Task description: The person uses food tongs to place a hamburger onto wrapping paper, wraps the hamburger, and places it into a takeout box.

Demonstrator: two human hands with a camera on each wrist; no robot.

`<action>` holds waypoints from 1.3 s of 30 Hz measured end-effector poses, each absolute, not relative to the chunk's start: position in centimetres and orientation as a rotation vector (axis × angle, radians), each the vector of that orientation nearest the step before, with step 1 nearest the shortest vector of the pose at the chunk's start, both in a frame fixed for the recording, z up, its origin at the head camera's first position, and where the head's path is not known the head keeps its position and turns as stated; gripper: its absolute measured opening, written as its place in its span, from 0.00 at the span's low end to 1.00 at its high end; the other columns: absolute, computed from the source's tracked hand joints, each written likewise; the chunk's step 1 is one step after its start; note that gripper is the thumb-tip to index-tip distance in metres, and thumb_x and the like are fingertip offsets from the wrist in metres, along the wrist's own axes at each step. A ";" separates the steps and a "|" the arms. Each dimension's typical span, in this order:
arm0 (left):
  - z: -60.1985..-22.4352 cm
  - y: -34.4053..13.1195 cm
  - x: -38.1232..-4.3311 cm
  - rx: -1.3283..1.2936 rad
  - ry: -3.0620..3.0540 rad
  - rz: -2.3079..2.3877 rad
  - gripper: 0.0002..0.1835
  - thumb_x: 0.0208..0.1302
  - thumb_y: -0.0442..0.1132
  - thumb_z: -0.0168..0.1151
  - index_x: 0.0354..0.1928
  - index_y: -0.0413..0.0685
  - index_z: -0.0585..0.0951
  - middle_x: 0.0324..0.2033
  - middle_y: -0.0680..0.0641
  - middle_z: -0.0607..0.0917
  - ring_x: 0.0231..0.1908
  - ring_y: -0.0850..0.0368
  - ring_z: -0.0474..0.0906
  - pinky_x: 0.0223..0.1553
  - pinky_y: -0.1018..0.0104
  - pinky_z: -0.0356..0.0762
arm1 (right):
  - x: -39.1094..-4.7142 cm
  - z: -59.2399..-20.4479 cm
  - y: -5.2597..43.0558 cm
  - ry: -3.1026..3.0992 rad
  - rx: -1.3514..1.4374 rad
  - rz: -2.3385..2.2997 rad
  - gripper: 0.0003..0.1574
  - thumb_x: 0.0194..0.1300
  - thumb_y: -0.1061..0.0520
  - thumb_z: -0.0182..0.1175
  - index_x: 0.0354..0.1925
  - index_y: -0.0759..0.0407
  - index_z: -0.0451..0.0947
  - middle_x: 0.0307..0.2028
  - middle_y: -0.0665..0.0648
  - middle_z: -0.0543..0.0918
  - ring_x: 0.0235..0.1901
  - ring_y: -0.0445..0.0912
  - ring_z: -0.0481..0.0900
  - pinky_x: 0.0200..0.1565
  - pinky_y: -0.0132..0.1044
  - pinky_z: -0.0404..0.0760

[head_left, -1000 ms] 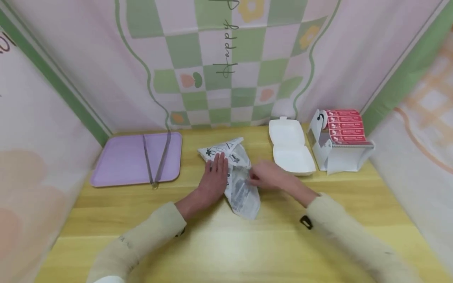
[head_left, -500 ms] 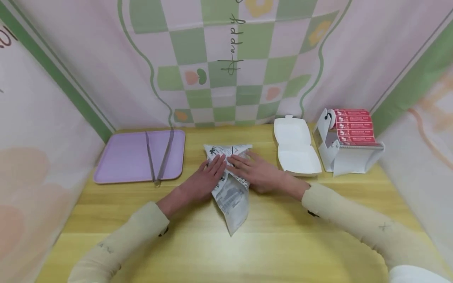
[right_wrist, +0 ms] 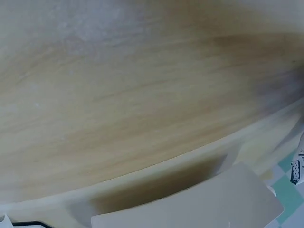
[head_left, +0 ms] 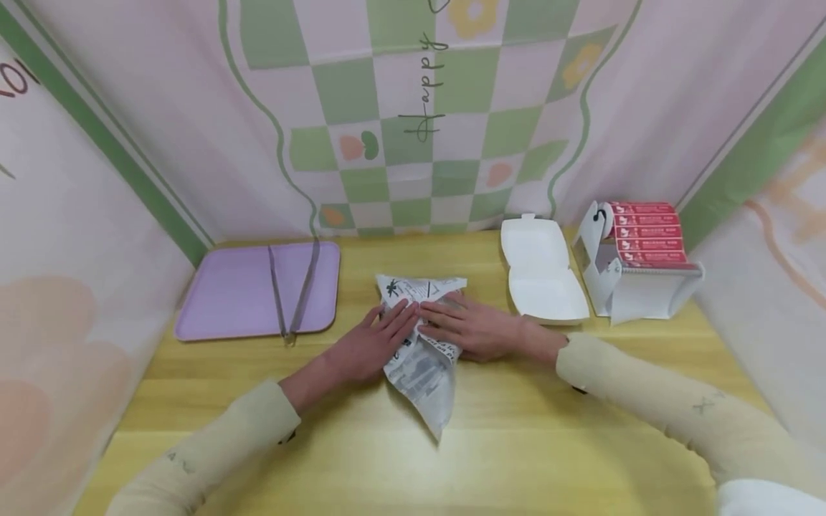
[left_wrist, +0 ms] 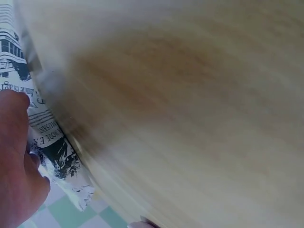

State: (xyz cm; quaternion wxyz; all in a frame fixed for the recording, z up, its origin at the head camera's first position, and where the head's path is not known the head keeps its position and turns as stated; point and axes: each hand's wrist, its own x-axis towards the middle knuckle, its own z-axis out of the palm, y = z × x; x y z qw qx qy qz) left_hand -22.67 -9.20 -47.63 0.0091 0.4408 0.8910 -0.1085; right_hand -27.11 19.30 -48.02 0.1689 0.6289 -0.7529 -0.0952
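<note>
Newsprint-patterned wrapping paper (head_left: 422, 387) lies folded on the wooden table in the middle of the head view, its flaps meeting at the centre and a pointed tail toward the person. The left hand (head_left: 371, 345) rests on its left side, fingers straight and fingertips at the middle. From the right, the right hand (head_left: 476, 330) lies across the other flap, fingers extended, fingertips nearly meeting the left ones. Whatever is inside the paper is hidden. In the left wrist view the paper's printed edge (left_wrist: 54, 147) shows beside the hand; the right wrist view catches only a paper corner (right_wrist: 298, 164).
A purple tray (head_left: 219, 297) with metal tongs (head_left: 300, 297) across it stands at the left. Back right is an opened white foam box (head_left: 547, 292), beside a dispenser (head_left: 645, 287) holding a roll of red labels (head_left: 650, 233). A patterned curtain (head_left: 351, 204) hangs behind the table.
A second ago the right hand was bunched at the paper's right side. That flap now lies folded over the middle, and both hands are flat on the paper.
</note>
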 end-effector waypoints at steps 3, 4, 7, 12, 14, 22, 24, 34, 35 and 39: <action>-47.5 -9.2 -22.7 1.366 2.779 -0.313 0.41 0.74 0.40 0.48 0.79 0.43 0.39 0.80 0.43 0.37 0.80 0.48 0.33 0.77 0.45 0.48 | -27.0 -47.6 19.3 -2.108 1.793 -0.307 0.42 0.67 0.42 0.59 0.72 0.58 0.64 0.73 0.63 0.65 0.73 0.56 0.64 0.70 0.53 0.67; -47.5 -9.2 -22.8 1.368 2.776 -0.301 0.41 0.73 0.40 0.48 0.79 0.43 0.39 0.80 0.43 0.37 0.80 0.48 0.33 0.77 0.45 0.49 | -26.9 -47.5 19.3 -2.110 1.799 -0.317 0.40 0.68 0.43 0.58 0.72 0.59 0.65 0.73 0.63 0.66 0.72 0.56 0.65 0.70 0.52 0.68; -47.4 -9.3 -22.8 1.370 2.767 -0.265 0.44 0.70 0.39 0.52 0.79 0.42 0.40 0.80 0.43 0.37 0.80 0.47 0.33 0.77 0.46 0.49 | -26.8 -47.3 19.6 -2.150 1.824 -0.315 0.36 0.69 0.49 0.56 0.71 0.61 0.65 0.72 0.63 0.67 0.72 0.55 0.66 0.70 0.49 0.69; -47.3 -9.5 -22.8 1.358 2.784 -0.264 0.47 0.65 0.37 0.57 0.79 0.41 0.43 0.80 0.42 0.40 0.80 0.47 0.36 0.76 0.46 0.52 | -26.2 -47.5 20.7 -2.287 1.777 -0.072 0.34 0.67 0.58 0.56 0.70 0.63 0.67 0.71 0.62 0.69 0.70 0.56 0.68 0.68 0.49 0.71; -47.3 -9.4 -22.8 1.326 2.792 -0.247 0.46 0.65 0.37 0.56 0.79 0.41 0.43 0.80 0.42 0.39 0.80 0.46 0.35 0.77 0.46 0.51 | -25.3 -47.5 21.0 -2.356 1.645 0.135 0.34 0.62 0.60 0.57 0.67 0.64 0.70 0.67 0.63 0.74 0.67 0.57 0.72 0.64 0.51 0.75; -47.6 -6.9 -21.4 1.127 2.912 -0.184 0.38 0.71 0.37 0.45 0.78 0.36 0.45 0.79 0.36 0.40 0.79 0.41 0.37 0.76 0.40 0.49 | -20.2 -45.3 18.3 -2.913 0.727 0.642 0.50 0.62 0.46 0.67 0.73 0.64 0.59 0.51 0.68 0.80 0.41 0.54 0.81 0.40 0.48 0.83; -47.6 -5.9 -21.0 1.042 2.948 -0.207 0.37 0.72 0.38 0.44 0.78 0.35 0.45 0.78 0.35 0.41 0.79 0.40 0.39 0.75 0.39 0.49 | -20.9 -45.6 17.6 -2.962 0.670 0.517 0.42 0.63 0.49 0.67 0.66 0.69 0.66 0.41 0.67 0.83 0.31 0.52 0.81 0.30 0.44 0.82; -47.1 -3.3 -21.0 0.800 3.018 -0.280 0.32 0.76 0.38 0.36 0.77 0.34 0.46 0.78 0.33 0.44 0.78 0.38 0.43 0.76 0.42 0.52 | -24.1 -46.6 18.0 -3.027 0.442 0.218 0.05 0.56 0.68 0.59 0.32 0.70 0.80 0.19 0.60 0.78 0.17 0.49 0.73 0.20 0.39 0.76; -47.0 -3.2 -21.0 0.795 3.023 -0.279 0.32 0.76 0.38 0.36 0.77 0.35 0.46 0.78 0.33 0.44 0.78 0.38 0.43 0.76 0.43 0.52 | -24.0 -46.5 18.1 -3.024 0.463 0.214 0.05 0.58 0.68 0.60 0.33 0.71 0.80 0.18 0.60 0.78 0.17 0.49 0.73 0.20 0.38 0.76; -46.8 -3.3 -21.0 0.802 3.005 -0.305 0.32 0.76 0.37 0.36 0.77 0.35 0.45 0.78 0.34 0.42 0.78 0.39 0.42 0.76 0.43 0.50 | -23.0 -46.2 18.6 -3.030 0.581 0.118 0.19 0.65 0.64 0.57 0.52 0.76 0.76 0.15 0.57 0.74 0.14 0.47 0.70 0.16 0.36 0.72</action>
